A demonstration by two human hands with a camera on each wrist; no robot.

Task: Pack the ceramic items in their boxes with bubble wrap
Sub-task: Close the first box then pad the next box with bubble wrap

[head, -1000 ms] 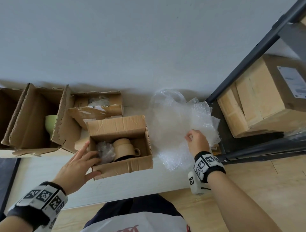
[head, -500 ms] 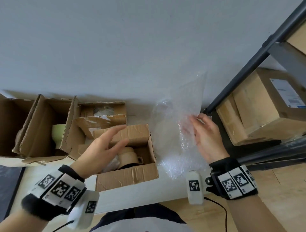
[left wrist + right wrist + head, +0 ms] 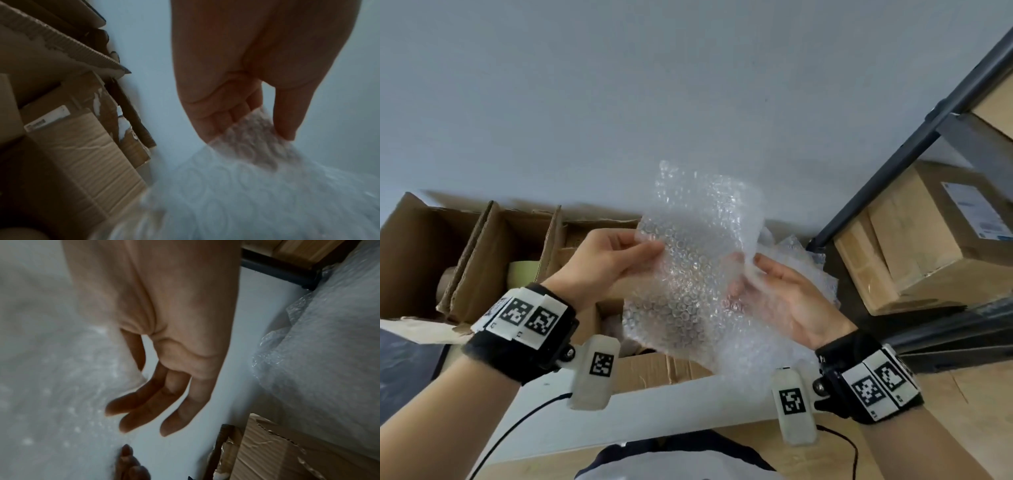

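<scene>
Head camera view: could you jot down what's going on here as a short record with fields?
Held item: bubble wrap sheet, lifted above the open box
Left hand: pinches the sheet's left edge
Right hand: grips the sheet's right edge
Other wrap: loose pile behind the right hand
Other boxes: row of open cardboard boxes along the wall
Shelf: sealed carton on a dark rack
Wrapped yet: not visible

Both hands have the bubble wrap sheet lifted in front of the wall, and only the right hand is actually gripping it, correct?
Not quite. The bubble wrap sheet is lifted in front of the wall, but both hands grip it: the left hand pinches its left edge between thumb and fingers, as the head and left wrist views show, and the right hand holds the right edge.
</scene>
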